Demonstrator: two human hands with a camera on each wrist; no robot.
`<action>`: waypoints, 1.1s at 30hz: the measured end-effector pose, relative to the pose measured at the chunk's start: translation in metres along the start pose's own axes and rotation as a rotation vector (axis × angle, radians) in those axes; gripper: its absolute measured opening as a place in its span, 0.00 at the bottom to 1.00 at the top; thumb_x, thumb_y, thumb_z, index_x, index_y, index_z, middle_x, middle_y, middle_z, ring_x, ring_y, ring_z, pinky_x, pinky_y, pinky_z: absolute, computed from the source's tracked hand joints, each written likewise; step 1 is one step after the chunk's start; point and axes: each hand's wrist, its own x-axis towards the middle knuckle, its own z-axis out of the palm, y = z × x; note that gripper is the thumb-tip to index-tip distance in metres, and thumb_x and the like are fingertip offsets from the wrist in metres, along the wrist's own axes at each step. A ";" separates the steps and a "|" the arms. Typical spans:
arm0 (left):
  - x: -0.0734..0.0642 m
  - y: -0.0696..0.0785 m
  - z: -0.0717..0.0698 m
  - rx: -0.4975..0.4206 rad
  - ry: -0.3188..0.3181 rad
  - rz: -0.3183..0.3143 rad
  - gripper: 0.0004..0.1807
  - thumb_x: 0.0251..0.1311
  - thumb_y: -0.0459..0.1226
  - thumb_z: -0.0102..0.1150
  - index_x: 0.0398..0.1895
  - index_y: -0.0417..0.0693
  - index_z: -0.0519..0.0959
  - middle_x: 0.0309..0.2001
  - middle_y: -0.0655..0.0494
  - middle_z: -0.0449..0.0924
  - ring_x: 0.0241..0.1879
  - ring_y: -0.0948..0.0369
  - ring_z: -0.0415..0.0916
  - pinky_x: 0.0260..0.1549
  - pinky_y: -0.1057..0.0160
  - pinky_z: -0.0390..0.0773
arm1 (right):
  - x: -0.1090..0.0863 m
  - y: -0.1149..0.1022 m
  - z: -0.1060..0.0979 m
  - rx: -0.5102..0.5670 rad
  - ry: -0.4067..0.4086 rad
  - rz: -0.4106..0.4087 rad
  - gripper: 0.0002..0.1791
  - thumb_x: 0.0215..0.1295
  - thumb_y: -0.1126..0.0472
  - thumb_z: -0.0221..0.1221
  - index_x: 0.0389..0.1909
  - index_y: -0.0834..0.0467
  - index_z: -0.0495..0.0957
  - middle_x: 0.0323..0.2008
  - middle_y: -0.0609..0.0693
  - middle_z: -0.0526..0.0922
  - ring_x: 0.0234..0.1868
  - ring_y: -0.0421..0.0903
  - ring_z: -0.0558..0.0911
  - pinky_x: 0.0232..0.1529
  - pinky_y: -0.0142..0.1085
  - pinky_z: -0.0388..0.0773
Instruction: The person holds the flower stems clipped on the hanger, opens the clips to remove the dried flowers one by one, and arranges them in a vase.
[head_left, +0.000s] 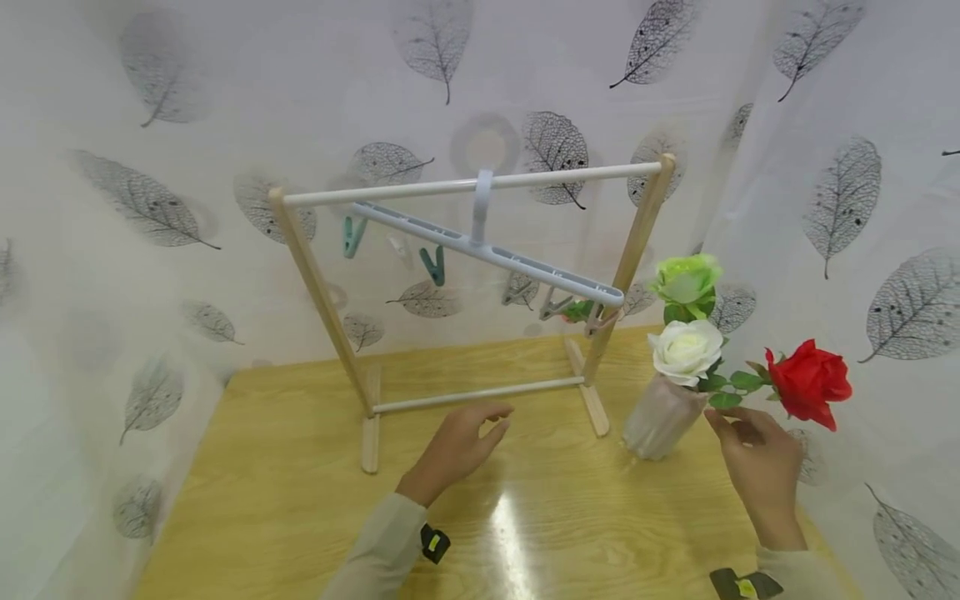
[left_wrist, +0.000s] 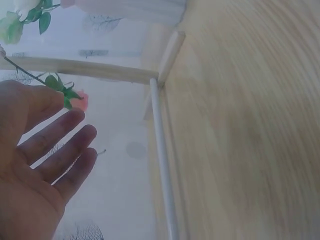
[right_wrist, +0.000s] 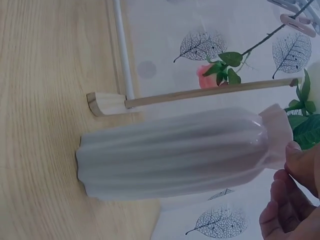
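My right hand (head_left: 761,462) is at the rim of a pale ribbed vase (right_wrist: 175,155), with thumb and forefinger pinching the rim's edge in the right wrist view. Standing in the vase are a white rose (head_left: 686,352), a green rose (head_left: 686,280) and a red rose (head_left: 810,383), which leans out over the right hand. My left hand (head_left: 465,442) hovers in front of the rack's lower bar (head_left: 480,394), fingers relaxed and holding nothing. A pink rose (right_wrist: 210,76) hangs head down from a clip (right_wrist: 298,25) behind the rack's right post.
A wooden rack (head_left: 318,292) with a white top bar (head_left: 405,192) stands on the table (head_left: 285,500). From that bar hangs a pale blue clip hanger (head_left: 420,227), tilted down to the right, with several clips, including a dark green one (head_left: 432,265). A leaf-print curtain (head_left: 300,75) surrounds the table.
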 end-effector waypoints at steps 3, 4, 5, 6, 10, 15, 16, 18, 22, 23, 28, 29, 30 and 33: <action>0.012 0.004 0.001 -0.039 0.001 0.006 0.17 0.75 0.41 0.55 0.63 0.49 0.79 0.57 0.57 0.83 0.53 0.61 0.80 0.55 0.57 0.81 | -0.006 -0.004 0.002 0.060 -0.018 0.019 0.09 0.54 0.71 0.73 0.36 0.68 0.87 0.28 0.15 0.74 0.26 0.17 0.74 0.28 0.14 0.69; 0.016 0.005 0.001 -0.056 0.004 0.010 0.17 0.75 0.41 0.55 0.63 0.49 0.79 0.57 0.57 0.83 0.53 0.61 0.80 0.55 0.57 0.81 | -0.008 -0.006 0.003 0.077 -0.027 0.024 0.09 0.55 0.71 0.73 0.37 0.68 0.87 0.28 0.16 0.76 0.26 0.18 0.75 0.29 0.14 0.70; 0.021 0.006 0.002 -0.072 0.012 0.017 0.17 0.75 0.41 0.55 0.63 0.48 0.79 0.57 0.57 0.83 0.53 0.61 0.80 0.56 0.57 0.80 | -0.009 -0.008 0.005 0.099 -0.039 0.029 0.08 0.55 0.72 0.72 0.37 0.69 0.86 0.28 0.18 0.77 0.27 0.19 0.76 0.31 0.14 0.71; 0.026 0.008 0.002 -0.090 0.022 0.025 0.17 0.75 0.40 0.56 0.62 0.47 0.79 0.57 0.56 0.83 0.53 0.62 0.80 0.56 0.58 0.80 | -0.012 -0.009 0.006 0.135 -0.055 0.035 0.08 0.56 0.73 0.71 0.37 0.69 0.86 0.29 0.20 0.79 0.28 0.21 0.78 0.32 0.14 0.72; 0.046 0.011 0.007 -0.142 0.089 0.070 0.16 0.73 0.37 0.58 0.61 0.43 0.80 0.57 0.53 0.83 0.51 0.62 0.81 0.55 0.62 0.80 | -0.019 -0.013 0.011 0.249 -0.123 0.038 0.09 0.56 0.78 0.69 0.38 0.72 0.85 0.32 0.29 0.84 0.31 0.26 0.82 0.37 0.16 0.77; 0.070 0.018 0.012 -0.153 0.208 0.152 0.17 0.71 0.36 0.61 0.60 0.41 0.80 0.57 0.50 0.83 0.49 0.60 0.83 0.53 0.65 0.81 | -0.025 -0.016 0.018 0.356 -0.235 -0.048 0.10 0.55 0.83 0.66 0.39 0.74 0.83 0.35 0.38 0.86 0.33 0.30 0.84 0.36 0.18 0.80; 0.074 0.019 0.013 -0.151 0.229 0.164 0.17 0.70 0.35 0.61 0.59 0.40 0.80 0.57 0.50 0.83 0.49 0.60 0.83 0.53 0.65 0.81 | -0.025 -0.017 0.019 0.368 -0.259 -0.069 0.10 0.56 0.83 0.65 0.39 0.74 0.83 0.36 0.39 0.86 0.34 0.31 0.84 0.37 0.19 0.80; 0.082 0.022 0.015 -0.148 0.259 0.187 0.17 0.70 0.34 0.62 0.59 0.39 0.80 0.56 0.49 0.83 0.49 0.59 0.83 0.52 0.65 0.82 | -0.026 -0.020 0.022 0.390 -0.313 -0.113 0.09 0.58 0.82 0.65 0.40 0.73 0.83 0.37 0.41 0.87 0.36 0.32 0.85 0.38 0.20 0.81; 0.097 0.028 0.018 -0.158 0.307 0.214 0.17 0.68 0.33 0.63 0.59 0.39 0.80 0.56 0.48 0.83 0.50 0.57 0.83 0.52 0.67 0.81 | -0.023 -0.027 0.031 0.463 -0.411 -0.169 0.09 0.61 0.81 0.63 0.42 0.72 0.83 0.40 0.49 0.88 0.37 0.37 0.85 0.36 0.23 0.82; 0.100 0.029 0.019 -0.164 0.320 0.223 0.18 0.68 0.32 0.63 0.59 0.39 0.80 0.56 0.48 0.83 0.50 0.56 0.83 0.52 0.68 0.81 | -0.022 -0.029 0.034 0.481 -0.432 -0.182 0.09 0.62 0.81 0.62 0.42 0.71 0.83 0.40 0.50 0.88 0.36 0.37 0.85 0.35 0.23 0.82; 0.119 0.036 0.023 -0.153 0.370 0.294 0.18 0.67 0.32 0.64 0.59 0.36 0.80 0.58 0.46 0.82 0.51 0.54 0.82 0.55 0.69 0.79 | -0.015 -0.043 0.049 0.608 -0.486 -0.200 0.10 0.66 0.82 0.56 0.46 0.74 0.81 0.42 0.51 0.87 0.35 0.38 0.83 0.32 0.26 0.81; 0.122 0.037 0.024 -0.138 0.372 0.306 0.19 0.67 0.32 0.64 0.59 0.36 0.80 0.58 0.46 0.82 0.52 0.55 0.82 0.56 0.69 0.78 | -0.014 -0.046 0.052 0.628 -0.488 -0.200 0.10 0.68 0.81 0.55 0.47 0.75 0.80 0.42 0.51 0.87 0.35 0.39 0.83 0.33 0.26 0.80; 0.125 0.037 0.024 -0.121 0.372 0.314 0.19 0.67 0.33 0.63 0.60 0.36 0.79 0.59 0.46 0.82 0.53 0.55 0.81 0.57 0.69 0.77 | -0.012 -0.048 0.056 0.647 -0.491 -0.200 0.10 0.69 0.80 0.54 0.48 0.76 0.79 0.43 0.51 0.87 0.35 0.40 0.82 0.33 0.27 0.80; 0.133 0.039 0.025 -0.085 0.356 0.323 0.19 0.68 0.34 0.63 0.60 0.38 0.79 0.59 0.47 0.82 0.56 0.55 0.80 0.61 0.67 0.74 | -0.008 -0.054 0.067 0.679 -0.488 -0.206 0.11 0.73 0.79 0.51 0.50 0.77 0.78 0.44 0.50 0.86 0.35 0.41 0.81 0.32 0.26 0.79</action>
